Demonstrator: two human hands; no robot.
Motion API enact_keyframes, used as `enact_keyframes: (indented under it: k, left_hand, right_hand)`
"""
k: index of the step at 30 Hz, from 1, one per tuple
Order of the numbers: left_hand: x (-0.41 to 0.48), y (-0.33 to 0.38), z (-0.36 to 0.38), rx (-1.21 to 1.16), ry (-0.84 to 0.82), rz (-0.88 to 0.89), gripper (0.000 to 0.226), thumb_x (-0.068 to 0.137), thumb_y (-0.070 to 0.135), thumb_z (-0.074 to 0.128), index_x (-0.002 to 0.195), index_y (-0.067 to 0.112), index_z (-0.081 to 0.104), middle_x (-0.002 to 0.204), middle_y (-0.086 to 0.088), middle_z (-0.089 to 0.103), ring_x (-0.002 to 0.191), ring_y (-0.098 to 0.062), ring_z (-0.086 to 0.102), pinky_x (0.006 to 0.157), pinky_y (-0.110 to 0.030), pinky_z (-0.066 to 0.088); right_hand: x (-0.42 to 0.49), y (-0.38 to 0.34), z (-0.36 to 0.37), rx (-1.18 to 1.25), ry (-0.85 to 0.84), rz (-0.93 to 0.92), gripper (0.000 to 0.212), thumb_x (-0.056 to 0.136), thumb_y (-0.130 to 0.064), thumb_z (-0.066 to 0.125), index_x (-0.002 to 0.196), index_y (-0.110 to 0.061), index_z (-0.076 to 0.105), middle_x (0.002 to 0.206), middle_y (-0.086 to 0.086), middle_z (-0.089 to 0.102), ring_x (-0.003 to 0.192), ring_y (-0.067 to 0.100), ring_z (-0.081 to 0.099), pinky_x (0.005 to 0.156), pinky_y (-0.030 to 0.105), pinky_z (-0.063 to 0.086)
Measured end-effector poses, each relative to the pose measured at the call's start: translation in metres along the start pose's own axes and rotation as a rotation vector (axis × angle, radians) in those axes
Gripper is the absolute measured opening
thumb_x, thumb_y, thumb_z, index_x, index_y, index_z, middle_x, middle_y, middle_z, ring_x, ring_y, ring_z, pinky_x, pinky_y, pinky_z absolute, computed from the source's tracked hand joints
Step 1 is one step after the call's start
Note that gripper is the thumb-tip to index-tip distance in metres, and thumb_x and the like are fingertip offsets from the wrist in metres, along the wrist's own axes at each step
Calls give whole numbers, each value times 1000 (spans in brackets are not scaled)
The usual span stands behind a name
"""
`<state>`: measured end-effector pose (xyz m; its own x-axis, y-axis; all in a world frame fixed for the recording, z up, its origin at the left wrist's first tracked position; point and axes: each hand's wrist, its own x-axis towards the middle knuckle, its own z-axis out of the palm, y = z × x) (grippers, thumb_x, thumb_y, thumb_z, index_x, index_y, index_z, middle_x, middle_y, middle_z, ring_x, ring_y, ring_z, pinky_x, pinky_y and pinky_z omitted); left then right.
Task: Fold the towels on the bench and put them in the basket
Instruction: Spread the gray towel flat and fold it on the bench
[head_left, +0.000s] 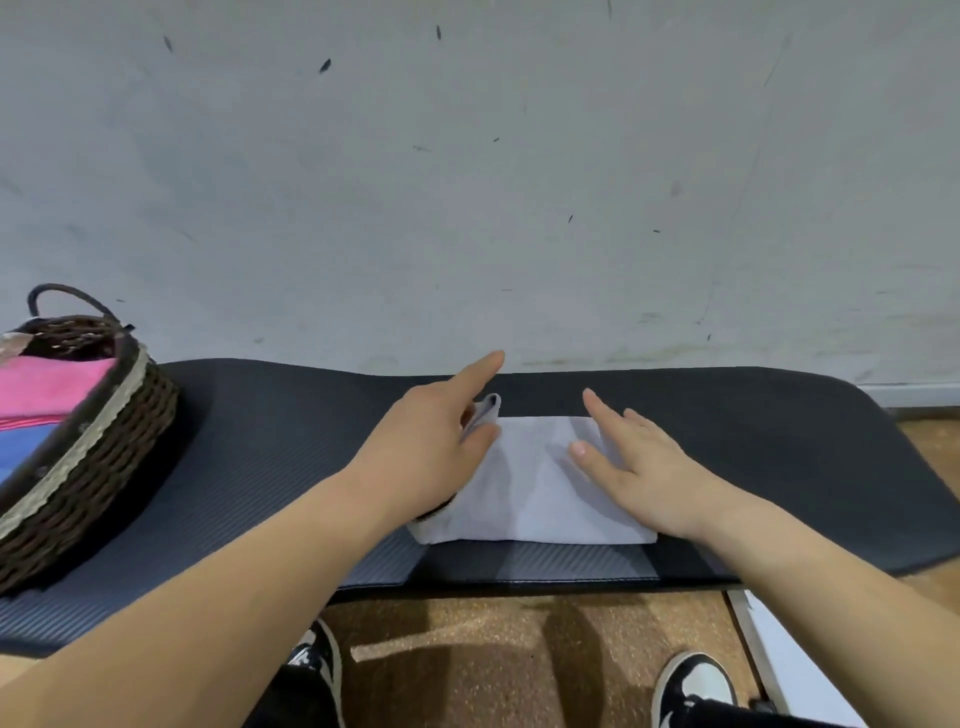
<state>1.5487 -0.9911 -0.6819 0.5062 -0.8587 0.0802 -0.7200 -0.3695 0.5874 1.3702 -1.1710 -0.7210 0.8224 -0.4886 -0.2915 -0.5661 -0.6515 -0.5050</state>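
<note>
White towel (530, 483) flat under straight right fingers (600, 413), its far corner pinched in left fingers (475, 376).

**Colours and Patterns on View**

The towel (530, 483) is seen in plain pale lavender-grey. The table (260, 467) is covered in black, finely ribbed matting. The basket (104, 441) is woven in dark brown wicker and edged with a beige scalloped band. A pink towel (52, 384) and a blue towel (21, 441) are shown inside. The wall (467, 182) is pale grey, flecked with dark marks. The floor (493, 634) is speckled tan. The shoes (696, 686) are black and white.
</note>
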Motion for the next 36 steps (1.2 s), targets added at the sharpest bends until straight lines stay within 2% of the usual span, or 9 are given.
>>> enact_keyframes:
  k: [3,5,10,13,17,23,29,33,36]
  left_hand:
    - [16,21,30,-32,-43,-36,55,97,29,61,149,35,44,114,10,64,76,1,51,76,-14,37]
    - [29,35,47,-78,-54,-46,55,95,26,61,148,31,46,96,15,64,75,5,54,68,-8,38]
    - [56,58,80,-95,-30,-41,57,92,25,62,146,31,44,76,5,68,75,-9,66,79,-35,56]
    - [56,59,96,-62,-144,-52,55,97,33,60,149,28,42,95,7,72,73,-5,64,84,-28,53]
    - [49,55,90,-53,-160,27,40,98,20,56,136,29,58,96,14,70,75,2,62,80,-21,51]
    - [34,31,68,331,-232,218,52,95,47,59,143,29,52,153,7,44,142,-16,38,114,-32,35]
    - [16,16,67,340,-304,211,58,101,54,45,151,24,42,165,-6,25,155,-25,13,125,-32,10]
    - [13,17,63,331,-298,274,55,104,53,38,152,25,40,166,-4,24,155,-20,10,118,-16,-7]
    - [12,17,68,406,-339,301,59,104,56,31,157,29,30,168,-4,14,156,-22,2,124,-26,-4]
  right_hand:
    - [0,6,-6,22,111,-53,58,99,-55,51,145,-20,53,143,-4,54,139,21,44,112,31,35]
    - [-2,9,-9,114,187,-47,36,97,-47,60,122,-23,70,118,-8,65,112,10,59,95,26,45]
    - [-5,23,-18,362,268,17,28,98,-31,59,79,-14,70,64,-11,62,59,3,51,62,22,44]
    - [-7,30,-12,586,153,109,41,99,-31,54,84,7,57,68,-1,55,67,17,48,64,35,42]
    - [-5,27,-3,658,141,175,43,95,-34,65,79,6,59,67,3,47,64,16,43,60,30,39]
    - [7,13,1,456,110,318,54,77,-42,81,51,-20,39,42,-11,34,44,12,37,50,30,32]
    - [12,1,7,297,92,276,45,79,-27,71,52,-22,35,52,-5,36,53,18,40,56,33,37]
    - [10,0,0,355,187,261,21,79,-21,68,70,-21,49,70,-6,55,63,15,53,56,30,42]
    - [10,4,-1,416,239,303,18,78,-24,72,86,-19,57,89,-2,63,79,18,64,70,39,58]
